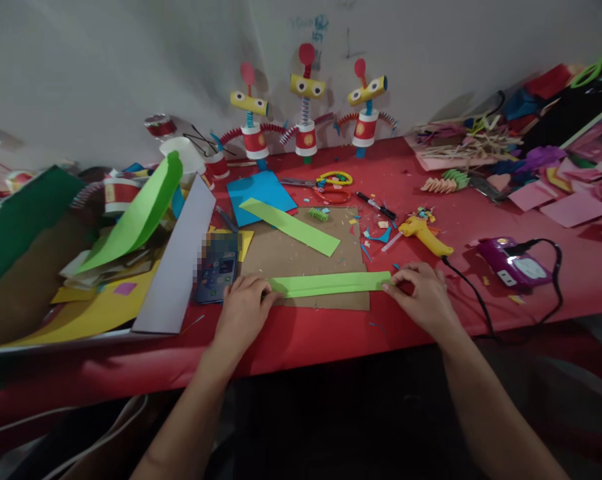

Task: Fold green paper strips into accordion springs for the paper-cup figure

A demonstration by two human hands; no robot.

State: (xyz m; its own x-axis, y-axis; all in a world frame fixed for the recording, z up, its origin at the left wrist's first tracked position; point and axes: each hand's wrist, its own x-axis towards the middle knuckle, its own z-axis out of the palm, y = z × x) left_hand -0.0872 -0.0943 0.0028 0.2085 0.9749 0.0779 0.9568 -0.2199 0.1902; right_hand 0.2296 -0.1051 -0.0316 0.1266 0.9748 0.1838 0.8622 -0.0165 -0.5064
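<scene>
A light green paper strip (331,285), creased along its length, lies across a brown cardboard sheet (325,303). My left hand (245,303) has its thumb and fingers closed on the strip's left end. At the other end, my right hand (421,293) pinches the strip's right corner between thumb and fingertips. Just beyond lies a second green paper strip (301,230), slanting over the cardboard and a blue paper sheet (258,197). A small folded green paper spring (319,214) rests near it.
Scissors (331,183), a pen (375,205) and a yellow glue gun (425,237) lie among paper scraps. A phone (218,270) is beside my left hand. A box (173,267) of paper stands left, a purple power socket (513,263) right. Three paper-cup robots (307,137) stand at the wall.
</scene>
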